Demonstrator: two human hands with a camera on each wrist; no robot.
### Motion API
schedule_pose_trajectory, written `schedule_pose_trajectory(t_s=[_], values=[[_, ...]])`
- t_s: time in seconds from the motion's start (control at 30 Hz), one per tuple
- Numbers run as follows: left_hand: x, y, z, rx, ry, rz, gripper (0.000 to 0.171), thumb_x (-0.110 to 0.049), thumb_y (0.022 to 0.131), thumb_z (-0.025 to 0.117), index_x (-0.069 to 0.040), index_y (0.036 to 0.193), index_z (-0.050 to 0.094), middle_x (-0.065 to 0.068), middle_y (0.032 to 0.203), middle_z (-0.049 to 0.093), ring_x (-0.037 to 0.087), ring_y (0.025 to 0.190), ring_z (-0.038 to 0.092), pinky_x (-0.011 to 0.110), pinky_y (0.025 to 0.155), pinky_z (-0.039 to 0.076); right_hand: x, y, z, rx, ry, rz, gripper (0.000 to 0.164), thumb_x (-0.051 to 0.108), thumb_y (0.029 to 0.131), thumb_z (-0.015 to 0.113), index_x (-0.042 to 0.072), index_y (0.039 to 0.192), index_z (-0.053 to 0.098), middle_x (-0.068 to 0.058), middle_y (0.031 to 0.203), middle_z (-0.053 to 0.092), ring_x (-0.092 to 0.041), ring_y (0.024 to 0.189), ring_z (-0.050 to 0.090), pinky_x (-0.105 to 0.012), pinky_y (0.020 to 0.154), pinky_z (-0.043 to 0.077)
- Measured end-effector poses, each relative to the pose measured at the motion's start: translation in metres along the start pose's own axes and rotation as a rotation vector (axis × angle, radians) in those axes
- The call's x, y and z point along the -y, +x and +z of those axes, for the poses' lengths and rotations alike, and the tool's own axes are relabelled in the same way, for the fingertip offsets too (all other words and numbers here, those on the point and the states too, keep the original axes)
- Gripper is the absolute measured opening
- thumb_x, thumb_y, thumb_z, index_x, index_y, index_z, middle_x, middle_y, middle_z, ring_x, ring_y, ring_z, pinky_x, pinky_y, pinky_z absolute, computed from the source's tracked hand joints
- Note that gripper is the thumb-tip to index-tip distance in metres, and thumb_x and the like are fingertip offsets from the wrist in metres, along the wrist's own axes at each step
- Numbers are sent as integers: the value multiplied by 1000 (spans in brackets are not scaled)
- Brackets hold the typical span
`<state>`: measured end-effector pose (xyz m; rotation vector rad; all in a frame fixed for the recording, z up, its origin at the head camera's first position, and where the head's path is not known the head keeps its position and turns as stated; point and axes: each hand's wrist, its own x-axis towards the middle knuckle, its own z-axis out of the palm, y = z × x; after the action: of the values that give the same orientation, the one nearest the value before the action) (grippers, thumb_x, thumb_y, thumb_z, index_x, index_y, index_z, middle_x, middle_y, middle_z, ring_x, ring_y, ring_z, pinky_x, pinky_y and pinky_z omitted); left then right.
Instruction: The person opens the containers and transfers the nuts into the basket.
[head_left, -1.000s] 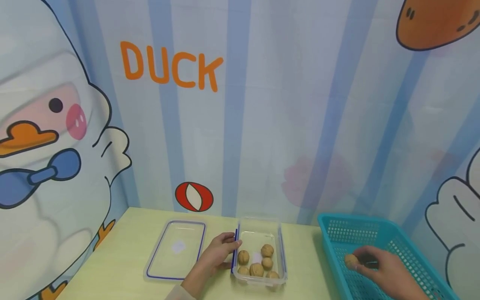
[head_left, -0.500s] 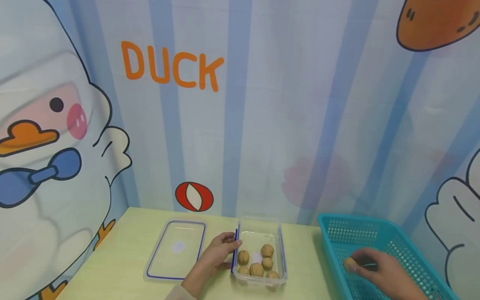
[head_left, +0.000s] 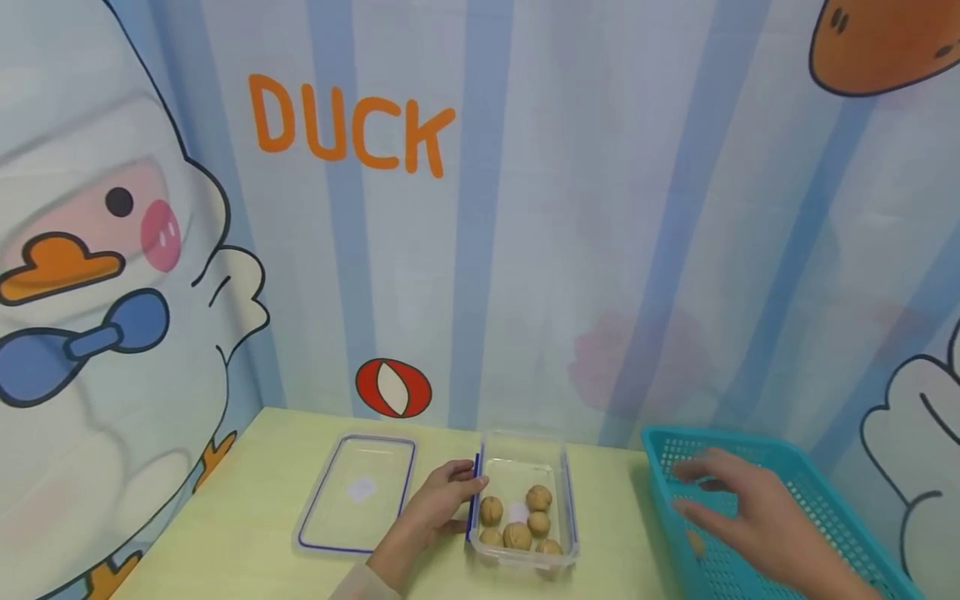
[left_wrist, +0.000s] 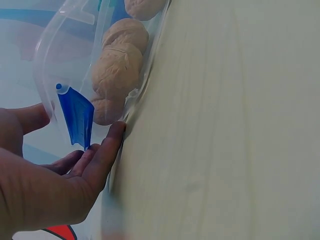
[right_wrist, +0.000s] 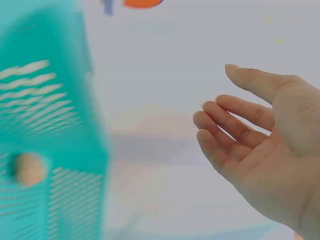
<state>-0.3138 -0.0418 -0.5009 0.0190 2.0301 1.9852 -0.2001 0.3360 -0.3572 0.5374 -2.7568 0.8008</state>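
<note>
My left hand (head_left: 437, 505) holds the left wall of a clear plastic food container (head_left: 522, 468), with the thumb at its rim and the fingers along the outside. Beside those fingers a blue clip flap (left_wrist: 77, 116) hangs off the wall. Several walnuts (head_left: 517, 535) lie in the near half of the container. Over a turquoise basket (head_left: 660, 504) at the right, my right hand (head_left: 765, 512) is spread with nothing in it, thumb and fingers apart. A single walnut (head_left: 696, 543) lies in the basket below that hand, and shows blurred in the right wrist view.
A clear lid with a blue seal (head_left: 358, 492) lies flat to the left of the container. Pale yellow tabletop (head_left: 611, 508) runs between the container and the basket. A printed curtain (head_left: 555, 250) with cartoon ducks stands behind the table.
My right hand has let go of the walnut, which now lies in the basket, and has risen with its fingers spread. The left hand stays on the container. The head view has shifted slightly.
</note>
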Motion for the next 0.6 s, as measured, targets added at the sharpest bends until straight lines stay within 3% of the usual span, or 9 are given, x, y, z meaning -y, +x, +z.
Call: schedule_pose_trajectory(t_s=[0.1, 0.27, 0.4, 0.6], values=[[-1, 0, 1, -2, 3, 0, 68, -26, 104, 70, 5, 156, 40, 26, 155, 49, 47, 137, 52, 52, 86, 61, 30, 15, -8, -18, -31, -126, 27, 28, 96, 81, 25, 122, 73, 12, 118, 71, -13, 106, 70, -31, 85, 61], [-2, 0, -3, -5, 9, -6, 68, -27, 103, 71, 5, 156, 42, 26, 154, 50, 47, 136, 53, 52, 86, 62, 61, 51, -1, 65, -36, -215, 31, 34, 98, 78, 23, 127, 71, 12, 121, 71, -16, 110, 69, -33, 90, 60], [-3, -1, -4, -13, 16, -5, 66, -26, 103, 71, 5, 155, 43, 26, 152, 52, 47, 136, 53, 52, 86, 62, 63, 84, 23, 163, -29, -277, 34, 31, 97, 80, 18, 127, 71, 8, 119, 70, -18, 109, 68, -34, 90, 60], [-2, 0, -1, -5, 12, 0, 64, -24, 103, 71, 6, 153, 45, 25, 150, 53, 46, 133, 55, 52, 85, 62, 48, 122, 65, 353, -66, -318, 33, 24, 95, 83, 12, 123, 72, 5, 114, 68, -18, 106, 66, -37, 89, 58]])
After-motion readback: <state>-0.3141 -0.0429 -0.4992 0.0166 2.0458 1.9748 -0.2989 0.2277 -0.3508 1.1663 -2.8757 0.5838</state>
